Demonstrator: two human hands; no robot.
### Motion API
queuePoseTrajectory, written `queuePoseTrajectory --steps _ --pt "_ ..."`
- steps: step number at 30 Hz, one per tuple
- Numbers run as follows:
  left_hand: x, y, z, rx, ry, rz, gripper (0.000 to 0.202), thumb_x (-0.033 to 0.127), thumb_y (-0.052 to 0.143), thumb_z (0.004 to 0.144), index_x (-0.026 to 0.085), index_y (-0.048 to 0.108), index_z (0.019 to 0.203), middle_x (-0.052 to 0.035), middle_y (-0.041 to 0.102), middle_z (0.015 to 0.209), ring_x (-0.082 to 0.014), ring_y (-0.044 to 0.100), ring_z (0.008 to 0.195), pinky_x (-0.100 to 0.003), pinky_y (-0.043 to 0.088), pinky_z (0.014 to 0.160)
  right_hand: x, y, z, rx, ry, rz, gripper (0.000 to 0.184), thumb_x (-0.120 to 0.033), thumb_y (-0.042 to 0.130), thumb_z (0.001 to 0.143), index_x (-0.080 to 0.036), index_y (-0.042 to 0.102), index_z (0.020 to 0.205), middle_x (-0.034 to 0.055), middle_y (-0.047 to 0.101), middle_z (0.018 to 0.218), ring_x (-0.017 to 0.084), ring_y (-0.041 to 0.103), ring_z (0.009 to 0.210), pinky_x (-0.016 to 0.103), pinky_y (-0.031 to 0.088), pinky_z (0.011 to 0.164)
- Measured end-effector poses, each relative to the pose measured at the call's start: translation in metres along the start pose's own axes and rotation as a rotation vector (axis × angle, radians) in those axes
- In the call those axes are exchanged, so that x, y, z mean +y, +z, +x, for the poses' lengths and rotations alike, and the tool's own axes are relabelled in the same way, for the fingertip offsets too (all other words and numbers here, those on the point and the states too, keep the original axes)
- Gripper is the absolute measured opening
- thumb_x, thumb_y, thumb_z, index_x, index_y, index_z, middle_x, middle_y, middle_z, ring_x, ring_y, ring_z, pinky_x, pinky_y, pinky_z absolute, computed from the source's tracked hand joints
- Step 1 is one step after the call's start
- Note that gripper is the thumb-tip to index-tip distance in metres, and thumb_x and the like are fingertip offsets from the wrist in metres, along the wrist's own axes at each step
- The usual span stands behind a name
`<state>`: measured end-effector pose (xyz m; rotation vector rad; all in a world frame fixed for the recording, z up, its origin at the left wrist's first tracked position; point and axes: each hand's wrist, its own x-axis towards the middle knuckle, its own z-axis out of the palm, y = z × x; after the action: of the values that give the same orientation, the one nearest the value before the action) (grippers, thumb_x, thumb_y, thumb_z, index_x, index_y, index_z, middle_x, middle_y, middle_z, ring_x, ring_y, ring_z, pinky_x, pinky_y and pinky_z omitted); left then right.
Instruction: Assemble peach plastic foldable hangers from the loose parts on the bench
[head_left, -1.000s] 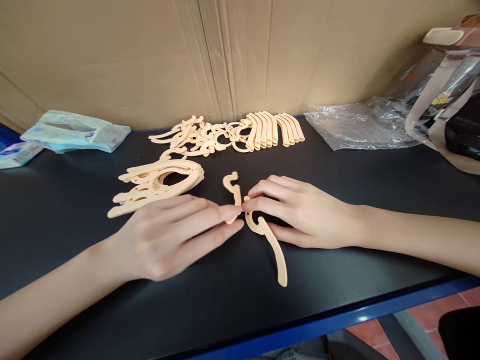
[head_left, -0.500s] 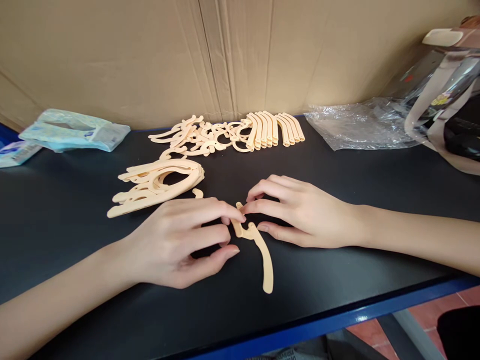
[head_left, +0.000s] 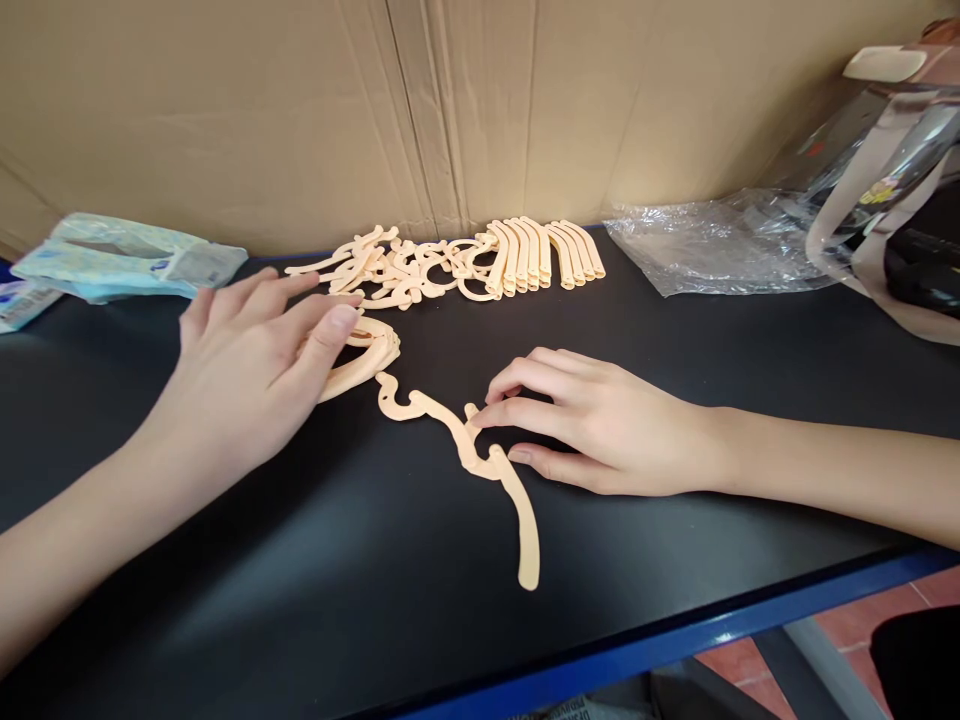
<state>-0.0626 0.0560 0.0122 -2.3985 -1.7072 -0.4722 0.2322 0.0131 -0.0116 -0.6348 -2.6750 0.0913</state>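
Note:
A cream plastic folding clothes hanger lies unfolded on the dark tabletop, its hook end toward the left and one curved arm pointing toward me. My right hand rests beside it on the right. Its index fingertip touches a short piece of the hanger, and its thumb is apart from the fingers, near the arm's joint. My left hand is over a stack of folded hangers, fingers spread and holding nothing visible. The hand hides much of that stack, and whether it touches the stack I cannot tell.
Behind lie a loose heap of hanger parts and rows of curved arms. A tissue pack lies at the left. Clear plastic wrap and a strapped bottle stand right. A cardboard wall backs the table.
My left hand has left the unfolded hanger and moved left and away from me, over the folded stack. The hanger's hook end now shows. My right hand has stayed in place.

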Motion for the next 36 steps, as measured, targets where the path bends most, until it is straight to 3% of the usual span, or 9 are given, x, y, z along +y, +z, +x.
queuePoseTrajectory --steps 3,6,22,31,36 --pt "-0.009 0.004 0.005 -0.128 -0.087 0.024 0.077 0.063 0.007 0.104 0.019 0.067 0.124 -0.0162 0.064 0.137 -0.0431 0.048 0.137 -0.075 0.028 0.111 0.000 0.000 0.000 -0.001 -0.003 0.005 0.030 -0.027 0.048 0.104 -0.015 0.064 0.127 0.0108 0.064 0.117 0.020 0.056 0.099 0.035 0.049 0.089" --pt "-0.015 0.005 0.008 -0.151 -0.096 0.017 0.075 0.062 0.008 0.105 0.018 0.067 0.124 -0.0180 0.064 0.138 -0.0434 0.050 0.136 -0.077 0.029 0.109 0.000 0.000 0.001 -0.007 0.004 0.010 0.030 -0.027 0.047 0.104 -0.016 0.064 0.127 0.0107 0.064 0.117 0.020 0.057 0.098 0.036 0.049 0.089" --pt "-0.013 0.002 0.008 -0.157 -0.060 0.078 0.071 0.060 0.010 0.105 0.020 0.068 0.118 -0.0162 0.064 0.137 -0.0422 0.054 0.132 -0.072 0.034 0.109 0.000 -0.001 0.001 -0.013 0.006 0.011 0.031 -0.027 0.047 0.104 -0.016 0.064 0.127 0.0109 0.064 0.117 0.020 0.057 0.098 0.036 0.049 0.090" --pt "-0.016 0.004 0.009 -0.171 -0.085 0.109 0.069 0.059 0.012 0.106 0.018 0.065 0.122 -0.0187 0.065 0.137 -0.0440 0.051 0.136 -0.082 0.027 0.108 0.000 0.000 0.001 -0.003 0.005 0.015 0.030 -0.026 0.048 0.104 -0.015 0.065 0.127 0.0108 0.064 0.117 0.020 0.056 0.098 0.035 0.048 0.090" --pt "-0.018 0.006 0.010 -0.160 -0.094 0.119 0.073 0.062 0.011 0.104 0.017 0.065 0.122 -0.0197 0.063 0.139 -0.0433 0.050 0.135 -0.078 0.030 0.108 0.000 -0.001 0.001 -0.004 0.002 0.011 0.031 -0.027 0.048 0.104 -0.015 0.065 0.127 0.0104 0.064 0.117 0.020 0.056 0.098 0.034 0.048 0.089"
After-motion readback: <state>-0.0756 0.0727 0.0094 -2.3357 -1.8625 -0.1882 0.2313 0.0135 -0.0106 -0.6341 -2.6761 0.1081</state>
